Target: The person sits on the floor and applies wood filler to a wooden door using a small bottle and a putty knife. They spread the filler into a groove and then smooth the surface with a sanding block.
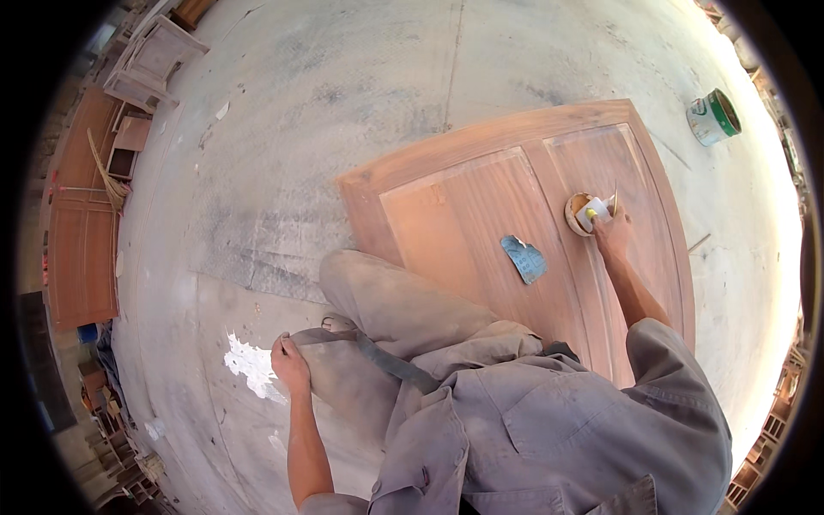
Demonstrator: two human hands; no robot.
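A reddish-brown wooden panel door (463, 215) lies flat in front of me and to the right. On it stands a small round tub (570, 222) with a tan-brown filling. My right hand (611, 232) is at the tub's right side, its fingers closed on a small flat white piece with a yellow spot (589, 211), held over the opening. A thin pointed bit sticks up beside these fingers. My left hand (291, 362) rests by my knee with its fingers curled together; whatever they pinch, if anything, is too small to tell. A torn blue sheet, seemingly sandpaper (524, 259), lies on the door.
A white-and-green paint can (712, 118) stands on the floor beyond the door's right edge. White splatter (251, 365) marks the floor by my left hand. At the far left are a reddish wooden panel (83, 232), a broom (110, 176) and a pale wooden furniture frame (154, 60).
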